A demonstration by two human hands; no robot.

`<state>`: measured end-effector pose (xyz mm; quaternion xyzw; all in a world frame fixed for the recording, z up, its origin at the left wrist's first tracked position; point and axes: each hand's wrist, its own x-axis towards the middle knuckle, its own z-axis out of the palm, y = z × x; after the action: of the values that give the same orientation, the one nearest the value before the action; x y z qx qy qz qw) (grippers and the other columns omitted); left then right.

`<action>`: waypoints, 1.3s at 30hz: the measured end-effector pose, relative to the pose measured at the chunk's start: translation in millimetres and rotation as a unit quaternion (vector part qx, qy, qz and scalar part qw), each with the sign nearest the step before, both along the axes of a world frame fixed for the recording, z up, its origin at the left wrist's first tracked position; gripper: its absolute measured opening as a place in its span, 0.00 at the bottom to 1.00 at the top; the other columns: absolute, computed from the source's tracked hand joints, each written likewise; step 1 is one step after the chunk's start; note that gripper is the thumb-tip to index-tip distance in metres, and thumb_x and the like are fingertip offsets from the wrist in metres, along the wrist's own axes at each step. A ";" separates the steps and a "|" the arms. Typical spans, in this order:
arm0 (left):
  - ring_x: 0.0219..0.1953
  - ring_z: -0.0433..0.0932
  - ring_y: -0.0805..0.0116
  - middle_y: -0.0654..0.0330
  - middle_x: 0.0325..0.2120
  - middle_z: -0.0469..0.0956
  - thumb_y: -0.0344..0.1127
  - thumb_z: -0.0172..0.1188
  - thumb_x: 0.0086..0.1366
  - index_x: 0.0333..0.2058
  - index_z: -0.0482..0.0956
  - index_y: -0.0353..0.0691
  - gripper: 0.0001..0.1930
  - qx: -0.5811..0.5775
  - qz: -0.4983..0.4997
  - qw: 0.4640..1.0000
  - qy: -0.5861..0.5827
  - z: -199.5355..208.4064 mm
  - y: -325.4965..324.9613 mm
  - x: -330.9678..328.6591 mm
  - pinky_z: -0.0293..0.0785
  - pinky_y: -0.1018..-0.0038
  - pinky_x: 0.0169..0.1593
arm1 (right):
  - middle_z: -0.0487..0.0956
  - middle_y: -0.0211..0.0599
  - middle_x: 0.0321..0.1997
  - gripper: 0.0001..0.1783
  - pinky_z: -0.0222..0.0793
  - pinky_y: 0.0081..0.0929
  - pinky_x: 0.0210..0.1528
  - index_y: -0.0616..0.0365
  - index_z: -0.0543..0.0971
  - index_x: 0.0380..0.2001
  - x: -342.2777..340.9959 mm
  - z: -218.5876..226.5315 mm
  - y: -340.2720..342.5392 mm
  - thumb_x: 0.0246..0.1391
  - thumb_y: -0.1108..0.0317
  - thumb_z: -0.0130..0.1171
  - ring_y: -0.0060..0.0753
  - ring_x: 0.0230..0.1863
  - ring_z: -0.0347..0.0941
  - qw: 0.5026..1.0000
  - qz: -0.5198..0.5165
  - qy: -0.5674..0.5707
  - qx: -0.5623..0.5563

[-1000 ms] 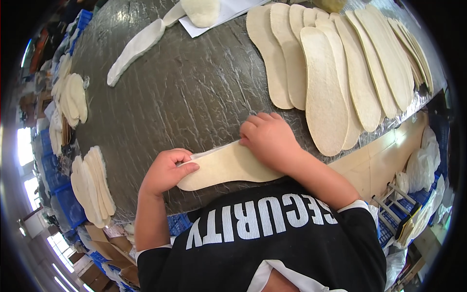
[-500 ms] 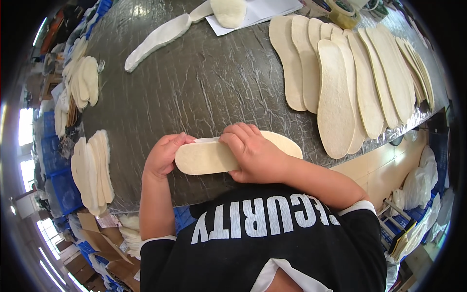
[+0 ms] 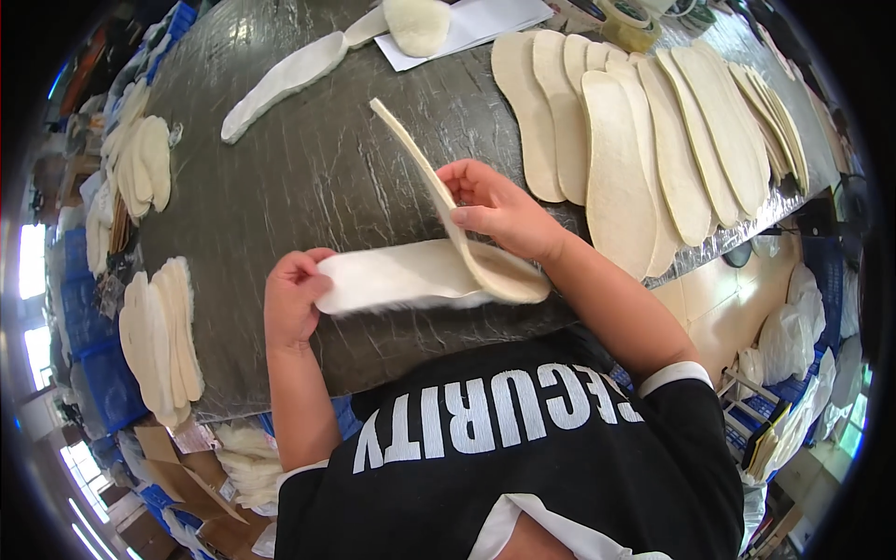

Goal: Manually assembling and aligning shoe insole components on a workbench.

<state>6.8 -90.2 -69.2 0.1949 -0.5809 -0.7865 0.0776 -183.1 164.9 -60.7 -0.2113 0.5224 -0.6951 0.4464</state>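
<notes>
In front of me at the table's near side, my left hand [image 3: 297, 297] pinches the left end of a white insole [image 3: 397, 275], whose lower edge is fluffy. My right hand [image 3: 502, 210] is closed on a cream insole [image 3: 411, 140], thumb on one face and fingers behind. That cream insole stands tilted up, its free tip pointing away to the left, and curves down onto the white one at the right end. Whether the two are joined there, I cannot tell.
Overlapping cream insoles [image 3: 621, 177] lie fanned out at the right. Fluffy insole stacks [image 3: 161, 341] sit at the left edge. Farther off are a white insole [image 3: 285, 84], paper sheets [image 3: 485, 28] with a fleecy piece on top, and tape rolls [image 3: 630, 26].
My right hand has lifted and peeled the cream insole up off the white one, which now shows. My left hand has moved slightly down and left, holding the white end.
</notes>
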 end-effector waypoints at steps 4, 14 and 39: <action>0.40 0.76 0.64 0.53 0.40 0.78 0.25 0.64 0.55 0.31 0.74 0.37 0.07 -0.163 0.281 0.946 -0.001 3.1 0.6 5.0 0.72 0.71 0.44 | 0.72 0.34 0.43 0.23 0.69 0.27 0.50 0.64 0.67 0.53 -0.6 -5.3 -12.0 0.54 0.70 0.53 0.25 0.45 0.70 0.999 0.039 0.000 0.017; 0.36 0.76 0.59 0.60 0.30 0.78 0.38 0.71 0.47 0.33 0.77 0.38 0.17 -0.649 -0.212 0.719 0.130 99.1 124.4 -30.3 0.64 0.60 0.46 | 0.77 0.42 0.41 0.21 0.74 0.33 0.44 0.65 0.72 0.49 31.3 -21.7 -27.0 0.59 0.61 0.55 0.34 0.42 0.75 0.945 0.077 -0.316 -0.026; 0.39 0.73 0.57 0.58 0.37 0.73 0.28 0.66 0.48 0.28 0.79 0.40 0.07 -0.604 -0.325 0.719 0.110 94.6 142.0 -44.5 0.67 0.62 0.46 | 0.73 0.24 0.22 0.12 0.61 0.22 0.27 0.61 0.78 0.27 36.6 -5.2 36.1 0.60 0.64 0.58 0.15 0.25 0.64 0.982 0.150 0.077 0.082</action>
<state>-37.6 51.9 25.4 -0.1818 -0.9478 -0.2613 -0.0179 -146.5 201.0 -65.9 -0.3031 0.5727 -0.5568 0.5198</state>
